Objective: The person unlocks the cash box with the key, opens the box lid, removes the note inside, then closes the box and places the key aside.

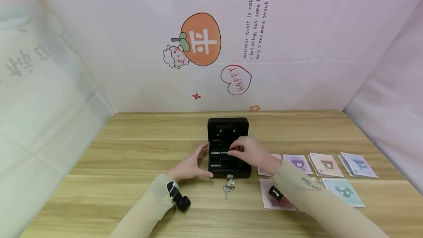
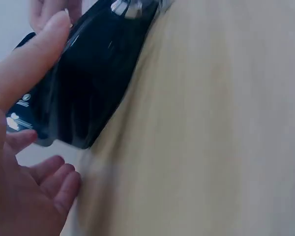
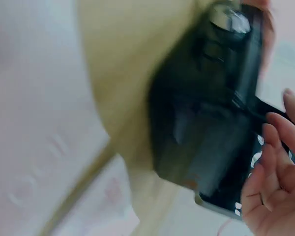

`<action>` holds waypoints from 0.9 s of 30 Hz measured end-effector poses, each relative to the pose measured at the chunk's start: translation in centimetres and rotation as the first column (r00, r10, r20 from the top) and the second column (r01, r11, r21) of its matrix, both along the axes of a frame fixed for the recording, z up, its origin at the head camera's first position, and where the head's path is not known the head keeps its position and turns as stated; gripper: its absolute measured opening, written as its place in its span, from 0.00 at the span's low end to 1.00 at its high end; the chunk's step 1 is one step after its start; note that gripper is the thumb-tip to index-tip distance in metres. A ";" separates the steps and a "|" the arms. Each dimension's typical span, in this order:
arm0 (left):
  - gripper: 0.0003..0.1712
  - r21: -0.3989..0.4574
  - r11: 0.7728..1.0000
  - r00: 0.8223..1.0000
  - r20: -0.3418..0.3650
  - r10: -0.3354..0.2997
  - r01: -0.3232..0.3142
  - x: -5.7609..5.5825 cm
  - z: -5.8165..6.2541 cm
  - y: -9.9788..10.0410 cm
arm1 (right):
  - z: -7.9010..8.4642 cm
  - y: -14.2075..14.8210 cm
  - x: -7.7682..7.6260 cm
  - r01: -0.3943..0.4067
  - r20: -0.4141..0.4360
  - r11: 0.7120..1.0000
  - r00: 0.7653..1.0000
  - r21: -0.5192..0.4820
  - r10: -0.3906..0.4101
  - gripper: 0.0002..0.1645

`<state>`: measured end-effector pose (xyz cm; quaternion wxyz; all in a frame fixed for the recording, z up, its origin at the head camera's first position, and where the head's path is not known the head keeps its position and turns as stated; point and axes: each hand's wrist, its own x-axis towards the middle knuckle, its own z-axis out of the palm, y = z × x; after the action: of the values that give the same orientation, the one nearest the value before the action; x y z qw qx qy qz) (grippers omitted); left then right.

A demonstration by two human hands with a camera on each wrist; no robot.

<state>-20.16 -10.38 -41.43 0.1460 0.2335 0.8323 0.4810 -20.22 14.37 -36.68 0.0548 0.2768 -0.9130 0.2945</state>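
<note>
An open black cash box [image 1: 216, 175] stands on the table with its lid [image 1: 228, 121] raised at the back. Inside lies a black coin tray [image 1: 215, 160] with several compartments. My right hand [image 1: 252, 153] reaches over the box from the right; its thumb and fingers pinch the tray near its middle, though the contact is partly hidden and blurred in the right wrist view. Beside the box, my left hand [image 1: 188, 166] rests with fingers spread along the left side and the thumb near the front left corner. Keys [image 1: 226, 190] hang at the lock in front.
Right of the box lie several small stacks of play banknotes, among them a pink one [image 1: 269, 194], a purple one [image 1: 302, 163], an orange one [image 1: 326, 165], a blue one [image 1: 360, 165] and a green one [image 1: 343, 193]. A printed cloth [image 1: 148, 76] rises behind the wooden table [image 1: 148, 135].
</note>
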 end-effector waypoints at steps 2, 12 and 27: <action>0.61 -0.009 0.999 0.999 -0.023 0.038 -0.039 -0.1 0.5 -0.3 | 0.5 0.4 -0.2 0.049 -0.020 0.992 0.998 -0.114 -0.051 0.08; 0.40 0.150 0.957 0.968 0.061 0.243 -0.250 -2.1 3.4 0.0 | 1.8 1.6 -2.7 0.324 0.093 0.848 0.945 -0.420 -0.315 0.25; 0.42 0.117 0.950 0.940 0.225 0.258 -0.288 -3.5 4.7 3.2 | 2.6 3.1 -4.7 0.308 0.702 0.909 0.712 -0.280 -0.025 0.50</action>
<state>-23.64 -7.20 -36.72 0.1456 0.0745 0.7989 0.5788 -24.92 17.51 -34.12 -0.2065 0.0474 -0.8154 0.5387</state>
